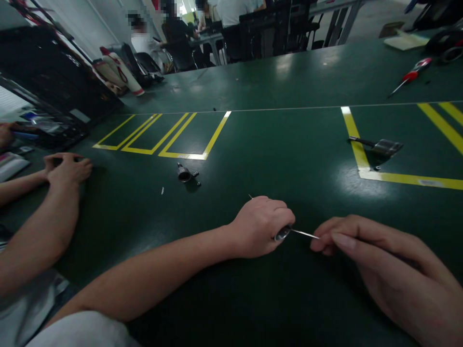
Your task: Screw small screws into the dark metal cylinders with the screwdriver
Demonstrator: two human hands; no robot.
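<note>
My left hand (262, 226) is closed around a hollow metal part (282, 233), and only its round open end shows past the fingers. A thin metal rod (304, 234) runs from that opening to my right hand (383, 270), which pinches it between thumb and fingers. How far the rod reaches into the part is hidden by my left fist. Beyond my left hand, a cup-shaped metal part (183, 174) with a narrow tip lies on the green table, with several tiny metal pieces (196, 174) beside it. Farther right lies a metal piece with a dark shaft (385, 147).
Yellow tape (183, 156) marks boxes on the green table (285, 140). A red screwdriver (411, 76) lies at the far right, near a paper pad (405, 41). A co-worker's hands (68, 168) rest at the left. People sit at tables behind.
</note>
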